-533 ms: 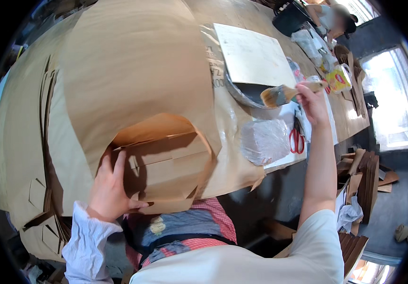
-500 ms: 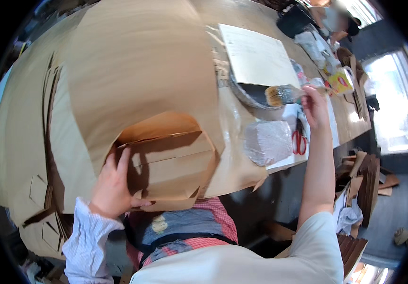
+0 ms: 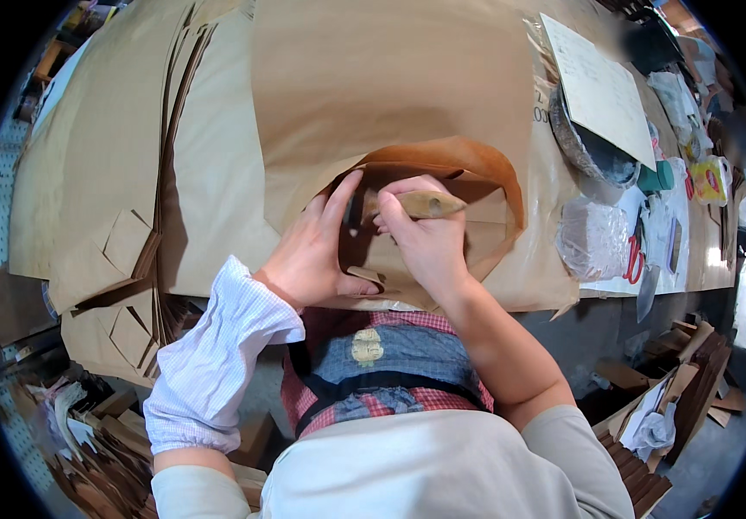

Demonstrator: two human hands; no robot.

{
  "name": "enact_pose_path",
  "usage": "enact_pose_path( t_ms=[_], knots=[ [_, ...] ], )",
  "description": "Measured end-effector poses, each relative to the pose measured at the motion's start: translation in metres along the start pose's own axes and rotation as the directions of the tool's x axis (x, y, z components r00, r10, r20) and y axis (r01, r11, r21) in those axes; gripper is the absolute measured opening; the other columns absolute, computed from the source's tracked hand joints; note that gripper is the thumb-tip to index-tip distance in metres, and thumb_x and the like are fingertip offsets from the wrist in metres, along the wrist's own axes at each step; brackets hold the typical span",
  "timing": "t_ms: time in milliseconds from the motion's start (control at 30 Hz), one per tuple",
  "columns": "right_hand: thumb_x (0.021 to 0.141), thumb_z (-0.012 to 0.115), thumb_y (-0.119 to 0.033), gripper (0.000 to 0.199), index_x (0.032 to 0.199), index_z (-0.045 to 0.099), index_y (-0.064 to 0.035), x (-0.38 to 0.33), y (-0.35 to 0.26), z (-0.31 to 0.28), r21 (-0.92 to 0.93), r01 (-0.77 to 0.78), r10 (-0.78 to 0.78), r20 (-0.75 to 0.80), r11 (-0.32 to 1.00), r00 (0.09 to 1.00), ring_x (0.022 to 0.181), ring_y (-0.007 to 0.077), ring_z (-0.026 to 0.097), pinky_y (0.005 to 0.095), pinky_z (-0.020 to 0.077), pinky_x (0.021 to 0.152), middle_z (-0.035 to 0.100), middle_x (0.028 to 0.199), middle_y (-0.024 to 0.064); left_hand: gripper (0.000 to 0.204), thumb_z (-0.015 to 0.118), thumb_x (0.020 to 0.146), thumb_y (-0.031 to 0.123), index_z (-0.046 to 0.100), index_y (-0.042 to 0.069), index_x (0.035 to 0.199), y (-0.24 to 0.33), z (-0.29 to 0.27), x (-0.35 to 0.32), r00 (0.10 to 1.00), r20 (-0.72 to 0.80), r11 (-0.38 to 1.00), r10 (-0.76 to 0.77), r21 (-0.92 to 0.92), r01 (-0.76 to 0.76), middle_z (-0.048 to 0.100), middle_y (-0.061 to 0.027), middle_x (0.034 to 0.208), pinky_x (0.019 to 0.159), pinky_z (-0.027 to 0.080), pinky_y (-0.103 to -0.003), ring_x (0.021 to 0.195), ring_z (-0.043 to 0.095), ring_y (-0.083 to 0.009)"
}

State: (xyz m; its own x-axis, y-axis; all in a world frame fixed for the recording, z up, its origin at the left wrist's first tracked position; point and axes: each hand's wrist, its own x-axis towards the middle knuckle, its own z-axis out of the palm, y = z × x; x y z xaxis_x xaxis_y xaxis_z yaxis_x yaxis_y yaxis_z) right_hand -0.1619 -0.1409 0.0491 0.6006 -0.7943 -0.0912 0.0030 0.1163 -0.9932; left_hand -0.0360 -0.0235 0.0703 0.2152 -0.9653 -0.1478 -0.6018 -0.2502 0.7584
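A large brown paper bag (image 3: pixel 390 95) lies on the table in front of me, its near end spread into a folded opening (image 3: pixel 487 238). My left hand (image 3: pixel 308 251) rests at the left of this opening, thumb and fingers apart against the paper flaps. In my right hand (image 3: pixel 429 238) is a paintbrush, gripped by its wooden handle (image 3: pixel 433 205). The brush's head points left into the opening, close to the left fingertips. Its bristles are blurred and partly hidden, so I cannot tell whether they touch the paper.
Stacked paper bags (image 3: pixel 122 199) with folded ends lie left. On the right are a dark bowl (image 3: pixel 593 151) partly under a white board (image 3: pixel 598 91), a plastic-wrapped bundle (image 3: pixel 593 238), red-handled scissors (image 3: pixel 634 259), a knife (image 3: pixel 648 292) at the edge and a yellow package (image 3: pixel 713 180).
My right hand has brought the brush from beside the bowl leftward into the bag's opening. The left hand stays at the opening's left side. The view has shifted to the right.
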Motion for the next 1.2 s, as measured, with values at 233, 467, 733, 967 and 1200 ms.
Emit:
enact_pose_path(
  t_ms=[233,467,733,967,1200],
  knots=[
    [0.078,0.067,-0.001,0.004,0.077,0.064,-0.0015,-0.021,-0.037,-0.054,-0.344,0.195,-0.197,0.030,0.918,0.980,0.067,0.0183,0.060,0.0311,0.0484,0.062,0.061,0.075,0.0080,0.113,0.089,0.054,0.031,0.026,0.005,0.145,0.006,0.000,0.002,1.000,-0.028,0.978,-0.011,0.210,0.017,0.040,-0.0279,0.133,0.100,0.043,-0.047,0.119,0.047,-0.0463],
    [0.075,0.065,0.000,0.004,0.077,0.063,-0.0024,-0.018,-0.054,-0.102,-0.706,0.324,-0.288,0.175,0.630,0.942,0.063,0.0268,0.060,0.0317,0.0479,0.060,0.058,0.070,0.0121,0.105,0.087,0.055,0.035,0.034,0.001,0.139,0.007,-0.001,0.008,0.997,0.007,0.976,-0.075,0.205,0.072,0.040,-0.0267,0.135,0.103,0.041,-0.046,0.123,0.044,-0.0445],
    [0.075,0.067,0.000,0.011,0.085,0.068,-0.0030,-0.029,-0.091,-0.131,-0.539,0.394,-0.282,0.281,0.744,0.917,0.070,0.0229,0.062,0.0319,0.0491,0.062,0.063,0.075,0.0104,0.058,0.081,0.060,0.040,0.067,-0.008,0.090,0.000,-0.019,0.009,0.969,0.247,0.942,0.017,0.322,-0.098,0.060,-0.0266,0.120,0.098,0.046,-0.041,0.113,0.056,-0.0405],
    [0.076,0.073,-0.001,0.023,0.099,0.069,-0.0009,0.006,-0.061,-0.068,-0.346,0.598,-0.228,0.697,0.723,0.680,0.080,0.0296,0.063,0.0354,0.0518,0.070,0.065,0.092,0.0135,0.056,0.076,0.061,0.039,0.068,-0.011,0.084,-0.004,-0.017,0.004,0.971,0.216,0.895,0.100,0.406,-0.182,0.061,-0.0282,0.120,0.100,0.046,-0.038,0.115,0.057,-0.0391],
    [0.075,0.067,0.003,0.017,0.090,0.066,-0.0019,0.008,-0.068,-0.094,-0.515,0.552,-0.271,0.522,0.656,0.809,0.074,0.0271,0.062,0.0335,0.0497,0.065,0.062,0.083,0.0112,0.025,0.068,0.077,0.017,0.062,-0.006,0.083,-0.009,-0.014,-0.001,0.981,0.149,0.956,0.123,0.247,-0.157,0.064,-0.0266,0.099,0.083,0.050,-0.045,0.096,0.060,-0.0427]
  ],
)
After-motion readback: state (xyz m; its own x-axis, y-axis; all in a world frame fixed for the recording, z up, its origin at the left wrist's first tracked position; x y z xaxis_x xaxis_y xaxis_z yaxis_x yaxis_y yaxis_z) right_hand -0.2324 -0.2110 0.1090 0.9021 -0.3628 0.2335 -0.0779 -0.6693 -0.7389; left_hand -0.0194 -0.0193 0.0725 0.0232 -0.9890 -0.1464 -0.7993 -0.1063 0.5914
